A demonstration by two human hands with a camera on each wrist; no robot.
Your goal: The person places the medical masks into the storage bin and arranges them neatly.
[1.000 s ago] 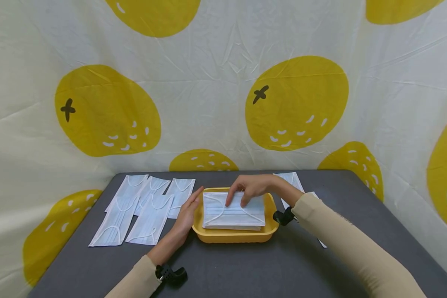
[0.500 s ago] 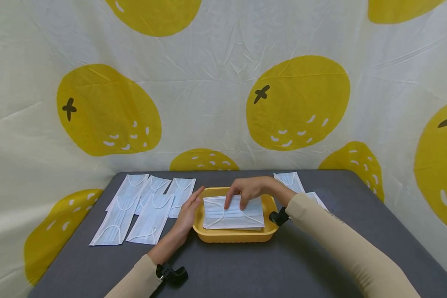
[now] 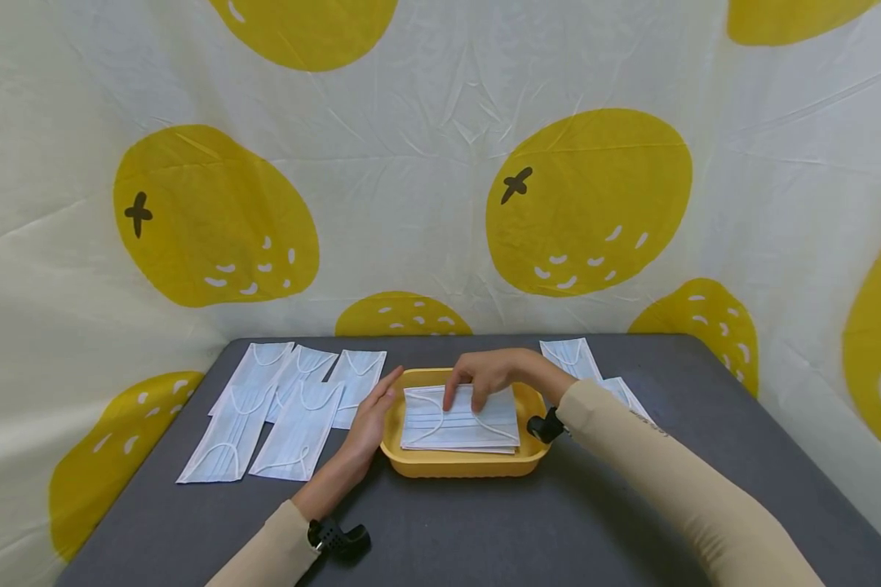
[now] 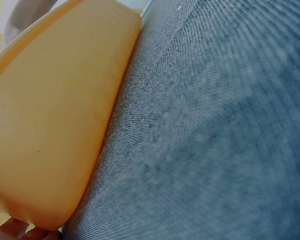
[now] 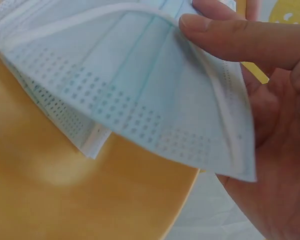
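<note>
Stacking looks to be the step in hand: the right hand (image 3: 493, 373) pinches the top mask (image 3: 461, 420) on the pile in the yellow tray (image 3: 455, 465), thumb curled over its edge, while the left hand (image 3: 369, 417), fingers straight, steadies the tray's side. Next likely needs release and squaring.

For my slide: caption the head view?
Right hand presses masks in tray; left hand steadies it.
</note>
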